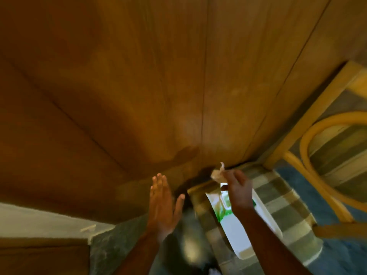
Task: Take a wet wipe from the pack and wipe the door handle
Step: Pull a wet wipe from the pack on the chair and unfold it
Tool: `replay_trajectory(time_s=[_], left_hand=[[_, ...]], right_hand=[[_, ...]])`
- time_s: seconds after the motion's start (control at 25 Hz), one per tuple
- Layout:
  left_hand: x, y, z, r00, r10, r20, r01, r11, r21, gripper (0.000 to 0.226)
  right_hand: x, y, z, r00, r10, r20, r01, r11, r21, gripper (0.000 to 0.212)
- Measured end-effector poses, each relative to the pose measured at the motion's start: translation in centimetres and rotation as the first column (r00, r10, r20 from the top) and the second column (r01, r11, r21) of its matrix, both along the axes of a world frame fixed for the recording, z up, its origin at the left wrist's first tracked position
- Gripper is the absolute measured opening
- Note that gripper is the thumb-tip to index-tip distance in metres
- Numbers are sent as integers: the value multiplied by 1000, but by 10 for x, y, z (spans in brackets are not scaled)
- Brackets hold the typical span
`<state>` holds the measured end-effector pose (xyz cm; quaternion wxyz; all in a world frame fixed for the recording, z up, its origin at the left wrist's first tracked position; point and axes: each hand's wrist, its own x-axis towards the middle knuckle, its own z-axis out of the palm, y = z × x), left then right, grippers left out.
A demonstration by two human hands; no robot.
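Note:
A white and green pack of wet wipes [234, 221] lies on a checked chair cushion [278, 197] at the lower middle, partly hidden by my right forearm. My right hand [238, 191] pinches a crumpled white wet wipe [217, 173] above the pack, close to the bottom of the wooden door [158, 86]. My left hand [162, 203] is held flat with the fingers straight and together, holding nothing, just left of the chair. No door handle shows in this blurred view.
A yellow bentwood chair frame [321, 161] stands at the right on a blue-grey floor. A white wall strip [39, 221] and brown panel sit at the lower left. The wooden door fills the upper view.

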<state>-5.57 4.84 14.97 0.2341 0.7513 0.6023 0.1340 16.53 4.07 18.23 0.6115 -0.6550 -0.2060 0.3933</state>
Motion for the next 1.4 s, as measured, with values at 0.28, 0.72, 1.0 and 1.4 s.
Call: replay_trajectory(time_s=[0.28, 0.72, 1.0, 1.4], left_hand=[[-48, 74, 295, 679, 58, 732, -203, 973, 111, 24], [-143, 60, 418, 652, -71, 755, -222, 934, 280, 20], [-155, 60, 428, 584, 17, 812, -375, 892, 251, 21], [-169, 46, 435, 190, 270, 944, -404, 898, -175, 21]], right_hand=[[-121, 76, 247, 861, 480, 170, -509, 792, 338, 14], [-198, 89, 363, 801, 418, 428, -589, 677, 440, 12], [-208, 84, 386, 885, 180, 430, -417, 716, 560, 16], [-214, 79, 403, 884, 212, 417, -420, 754, 505, 34]])
